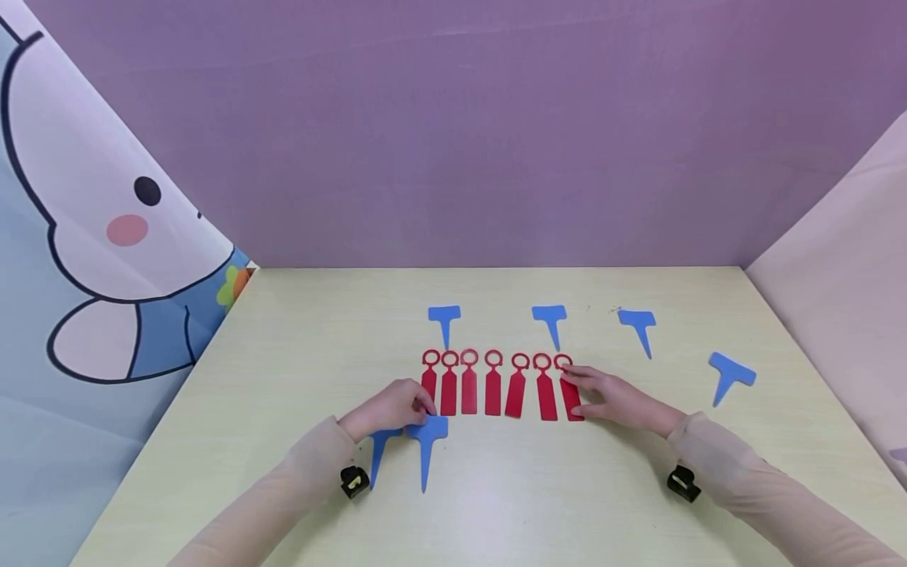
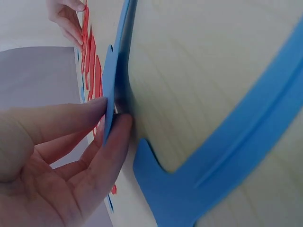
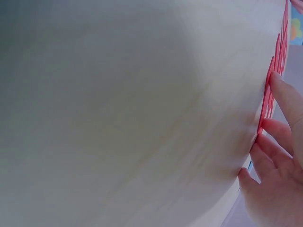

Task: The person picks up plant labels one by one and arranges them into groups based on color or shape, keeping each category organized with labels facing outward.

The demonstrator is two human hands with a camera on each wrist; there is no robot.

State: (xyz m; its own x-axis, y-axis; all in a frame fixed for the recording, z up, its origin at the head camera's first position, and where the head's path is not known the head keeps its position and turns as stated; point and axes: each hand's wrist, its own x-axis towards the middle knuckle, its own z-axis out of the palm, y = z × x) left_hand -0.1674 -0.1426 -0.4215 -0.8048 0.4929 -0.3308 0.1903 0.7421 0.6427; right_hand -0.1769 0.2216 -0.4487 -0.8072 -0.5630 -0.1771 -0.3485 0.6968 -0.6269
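Note:
My left hand [image 1: 392, 406] pinches a blue T-shaped plant label [image 1: 426, 442] by its wide head, between thumb and fingers. In the left wrist view this label [image 2: 111, 71] stands tilted up from the table. Beside it, a second blue T-shaped label [image 1: 380, 453] lies partly behind the hand and wrist. Several red tags with ring ends [image 1: 493, 392] lie in a row, rings toward the back. At the row's right end, my right hand [image 1: 615, 400] rests with spread fingers, touching the last red tag [image 1: 571, 400]. The left hand partly covers the leftmost red tag [image 1: 428, 379].
Behind the red row lie two blue labels, one at the left [image 1: 444, 315] and one at the right [image 1: 549, 316]. Farther right are another blue label [image 1: 638, 321] and a tilted one [image 1: 730, 376]. A purple wall [image 1: 482, 142] rises at the table's [image 1: 538, 496] back edge.

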